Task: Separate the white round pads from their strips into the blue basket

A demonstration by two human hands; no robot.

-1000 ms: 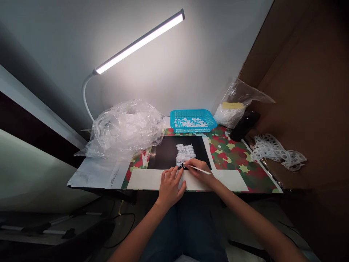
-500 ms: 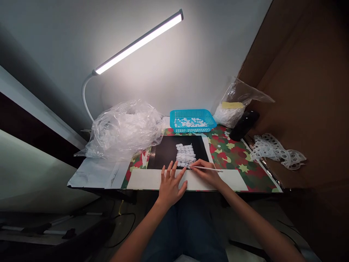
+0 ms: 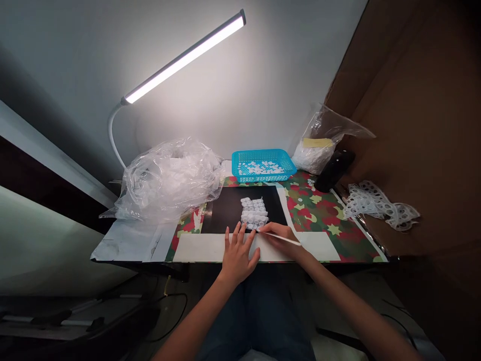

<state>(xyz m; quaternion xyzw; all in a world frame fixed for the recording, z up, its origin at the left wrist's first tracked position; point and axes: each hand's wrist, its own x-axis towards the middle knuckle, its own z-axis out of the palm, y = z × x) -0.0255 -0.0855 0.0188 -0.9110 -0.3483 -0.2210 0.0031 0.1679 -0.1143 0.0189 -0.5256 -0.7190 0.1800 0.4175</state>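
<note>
A thin white stick-like tool (image 3: 281, 237) lies in the pinch of my right hand (image 3: 283, 241), its tip at the lower edge of a sheet of round white pieces (image 3: 254, 211). That sheet has several rows of small discs and rests on a black mat (image 3: 227, 205). My left hand (image 3: 239, 255) lies with its fingers spread at the near edge of the mat, fingertips at or just beside the bottom row. Whether they press on the pieces I cannot tell. Under both hands runs a white strip (image 3: 199, 246).
Behind the mat stands a blue basket (image 3: 263, 176) with loose white discs. A large clear plastic bag (image 3: 173, 175) bulges at left; another bag (image 3: 313, 155) and a black object (image 3: 334, 170) stand at right. White perforated scraps (image 3: 379, 205) lie far right. A lit lamp (image 3: 188, 57) hangs above.
The tool's rear end has swung down and toward me as my right hand turned slightly. My left hand has shifted a little to the right. The whole view has moved slightly.
</note>
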